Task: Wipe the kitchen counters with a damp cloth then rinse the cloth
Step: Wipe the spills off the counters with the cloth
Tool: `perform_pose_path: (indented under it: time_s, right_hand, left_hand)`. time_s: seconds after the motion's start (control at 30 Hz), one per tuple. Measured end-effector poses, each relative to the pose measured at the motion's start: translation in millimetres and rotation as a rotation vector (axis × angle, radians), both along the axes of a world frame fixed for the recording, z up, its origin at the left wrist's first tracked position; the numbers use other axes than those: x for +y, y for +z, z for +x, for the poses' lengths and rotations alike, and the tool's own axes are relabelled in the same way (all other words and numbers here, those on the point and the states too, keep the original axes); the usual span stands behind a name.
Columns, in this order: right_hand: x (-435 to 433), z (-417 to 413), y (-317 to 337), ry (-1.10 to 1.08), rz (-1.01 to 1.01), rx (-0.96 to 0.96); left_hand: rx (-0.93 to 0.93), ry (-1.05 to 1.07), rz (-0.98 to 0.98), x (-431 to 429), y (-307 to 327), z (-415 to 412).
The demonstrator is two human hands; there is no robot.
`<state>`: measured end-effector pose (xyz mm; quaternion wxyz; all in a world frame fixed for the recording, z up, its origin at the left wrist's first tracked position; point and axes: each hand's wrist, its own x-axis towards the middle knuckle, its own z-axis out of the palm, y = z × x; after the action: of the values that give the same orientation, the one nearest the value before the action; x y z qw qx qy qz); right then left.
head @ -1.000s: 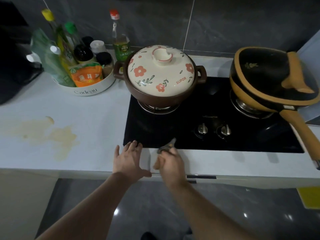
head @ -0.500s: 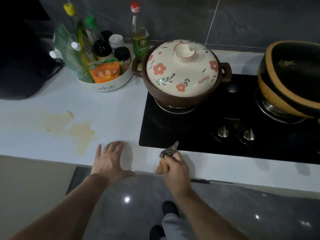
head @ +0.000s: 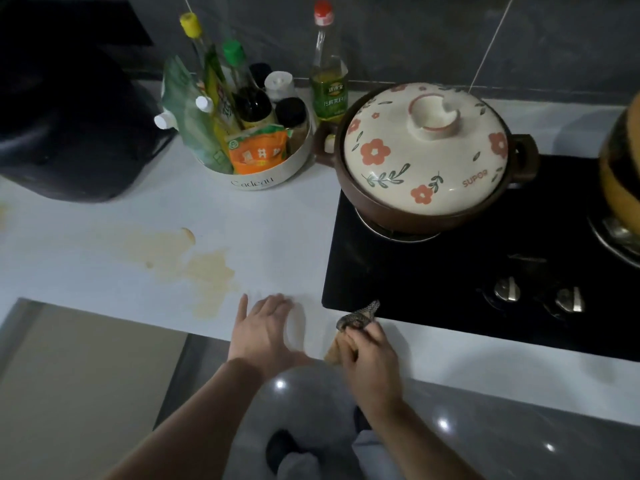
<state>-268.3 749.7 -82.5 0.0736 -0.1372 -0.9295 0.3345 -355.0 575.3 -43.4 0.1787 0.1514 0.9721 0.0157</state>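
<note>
The white counter (head: 277,237) carries a yellow-brown stain (head: 194,261) left of centre. My left hand (head: 266,330) lies flat on the counter's front edge, fingers straight, just right of the stain. My right hand (head: 370,355) grips a bunched cloth (head: 360,317); a dark patterned corner sticks out above my fingers and a tan part shows below them. The cloth sits at the counter's front strip, by the near left corner of the black hob (head: 485,271).
A floral-lidded clay pot (head: 426,147) stands on the left burner. A round white tray (head: 263,178) of sauce bottles and packets sits behind the stain, an oil bottle (head: 327,88) beside it. A dark appliance (head: 69,133) fills the far left. Two knobs (head: 540,296) face the hob's front.
The view has swung left, so the stain sits closer to centre and the pan on the right has nearly left the frame. Both hands stay at the counter's front edge.
</note>
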Motion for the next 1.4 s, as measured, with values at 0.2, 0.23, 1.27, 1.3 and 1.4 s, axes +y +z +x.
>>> perform_pose_path:
  time_s: [0.2, 0.23, 1.27, 1.3, 1.4]
  right_hand:
    - [-70, -46, -2, 0.124, -0.113, -0.049]
    - [-73, -46, 0, 0.090, -0.113, -0.031]
    - [-39, -239, -12, 0.050, 0.413, -0.179]
    - [-46, -237, -10, 0.054, 0.423, -0.169]
    - [-73, -198, -11, 0.237, 0.350, -0.109]
  left_hand:
    - [0.054, -0.201, 0.151, -51, -3, -3]
    - [0.107, -0.174, 0.198, -69, -4, -4]
    - [0.046, -0.028, 0.274, -69, 0, -156]
    - [-0.043, -0.061, 0.196, -59, 2, -168]
    - [-0.134, -0.067, 0.079, -46, -3, -195]
